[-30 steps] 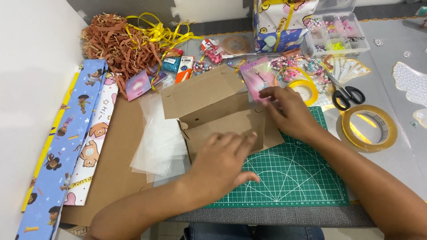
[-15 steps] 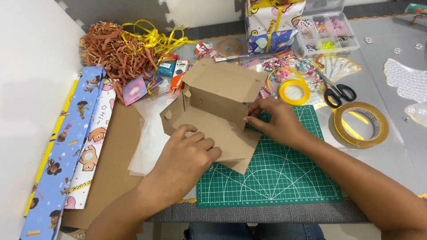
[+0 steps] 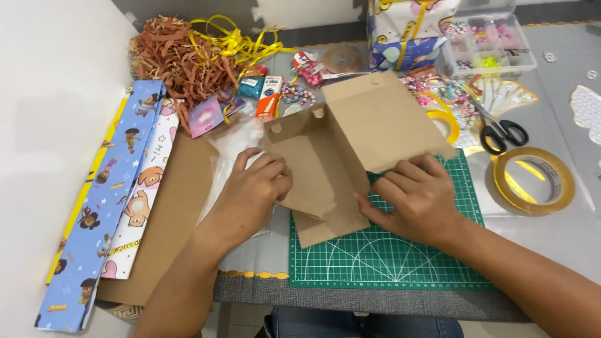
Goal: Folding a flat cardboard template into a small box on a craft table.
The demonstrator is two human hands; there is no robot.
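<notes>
A brown cardboard box (image 3: 350,134), partly folded up, stands over the back left of the green cutting mat (image 3: 388,250). My left hand (image 3: 253,184) grips the box's left wall, fingers curled over its edge. My right hand (image 3: 416,197) presses on the box's right side where the big flap rises, fingers holding the fold. The flap leans back toward the beads. Clear plastic sheets (image 3: 235,150) lie under my left hand.
Rolled wrapping paper (image 3: 119,181) lies at the left beside a brown card sheet (image 3: 169,219). Brown paper shred (image 3: 172,59) and yellow ribbon (image 3: 235,44) sit at the back. Scissors (image 3: 501,128), a tape roll (image 3: 535,178), a bead organiser (image 3: 491,44) and a wrapped gift (image 3: 407,31) stand at the right.
The box went from lying flat to having walls and flap raised. It turned and shifted right. My left hand moved from pressing its base to gripping its left wall.
</notes>
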